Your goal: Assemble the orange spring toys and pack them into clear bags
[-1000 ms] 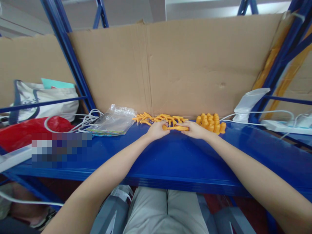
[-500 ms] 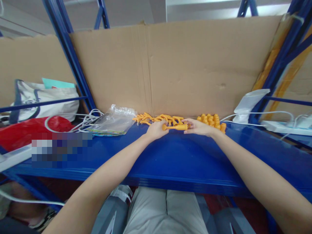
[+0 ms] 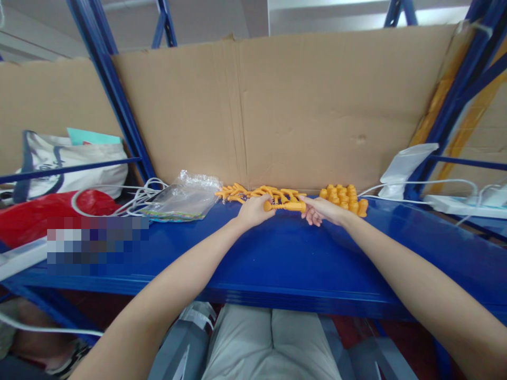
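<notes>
My left hand [image 3: 253,210] is closed around one end of a long orange plastic part [image 3: 285,206], held level just above the blue shelf [image 3: 277,253]. My right hand [image 3: 321,210] pinches the other end of that part with thumb and forefinger, its other fingers loosely spread below. Behind the hands lies a pile of orange stick-shaped pieces [image 3: 257,193]. A cluster of short orange caps [image 3: 344,198] stands to the right of my right hand.
A clear plastic bag [image 3: 184,198] lies left of the pile, with white cables [image 3: 138,195] beside it. A red bag [image 3: 43,211] and a white tote [image 3: 67,163] sit at far left. Cardboard [image 3: 297,111] lines the back. A white power strip [image 3: 463,206] is at right.
My right hand has turned and loosened from a full grip over the part's end to a fingertip pinch, with fingers opening downward. The left hand has stayed in place.
</notes>
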The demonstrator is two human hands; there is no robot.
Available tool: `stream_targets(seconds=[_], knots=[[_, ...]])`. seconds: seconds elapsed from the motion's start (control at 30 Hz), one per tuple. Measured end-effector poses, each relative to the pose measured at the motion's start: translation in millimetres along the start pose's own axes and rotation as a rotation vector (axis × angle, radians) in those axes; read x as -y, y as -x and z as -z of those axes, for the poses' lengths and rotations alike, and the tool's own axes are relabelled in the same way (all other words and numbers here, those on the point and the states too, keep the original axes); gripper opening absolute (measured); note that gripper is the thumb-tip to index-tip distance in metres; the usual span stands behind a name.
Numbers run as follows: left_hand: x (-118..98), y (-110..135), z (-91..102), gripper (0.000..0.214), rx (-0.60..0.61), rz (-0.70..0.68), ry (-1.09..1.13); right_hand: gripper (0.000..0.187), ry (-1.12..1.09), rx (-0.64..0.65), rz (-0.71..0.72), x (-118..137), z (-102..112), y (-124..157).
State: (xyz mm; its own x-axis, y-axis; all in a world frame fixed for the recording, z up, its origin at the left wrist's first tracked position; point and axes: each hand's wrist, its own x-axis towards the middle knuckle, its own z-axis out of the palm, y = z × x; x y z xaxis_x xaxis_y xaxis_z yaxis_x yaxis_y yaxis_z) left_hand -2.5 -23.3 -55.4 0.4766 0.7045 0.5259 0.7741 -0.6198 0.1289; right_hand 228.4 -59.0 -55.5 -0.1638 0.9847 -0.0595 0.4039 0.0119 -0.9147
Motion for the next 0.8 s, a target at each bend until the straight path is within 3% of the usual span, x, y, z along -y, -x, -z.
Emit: stream_targets(seconds=[0.27, 0.47, 0.57, 0.73, 0.8], knots=[[0, -1, -0.2, 0.029, 0.011, 0.026, -0.016, 0.065, -0.040, 0.107, -0.081, -2, 5, -1], [-2, 0, 3.0, 0.027, 0.037, 0.030, -0.006, 0.028, -0.149, 0.127, -0.019, -4, 11, 5], [-2, 0, 2.7, 0.027, 0.023, 0.034, -0.016, 0.031, -0.191, 0.121, 0.024, -5, 13, 6], [2, 0, -1.0, 0.030, 0.008, 0.029, -0.006, 0.019, -0.194, 0.129, 0.005, -5, 12, 5], [3, -1, -2.5, 0.034, 0.001, 0.032, 0.006, 0.026, -0.197, 0.129, -0.006, -4, 11, 4]])
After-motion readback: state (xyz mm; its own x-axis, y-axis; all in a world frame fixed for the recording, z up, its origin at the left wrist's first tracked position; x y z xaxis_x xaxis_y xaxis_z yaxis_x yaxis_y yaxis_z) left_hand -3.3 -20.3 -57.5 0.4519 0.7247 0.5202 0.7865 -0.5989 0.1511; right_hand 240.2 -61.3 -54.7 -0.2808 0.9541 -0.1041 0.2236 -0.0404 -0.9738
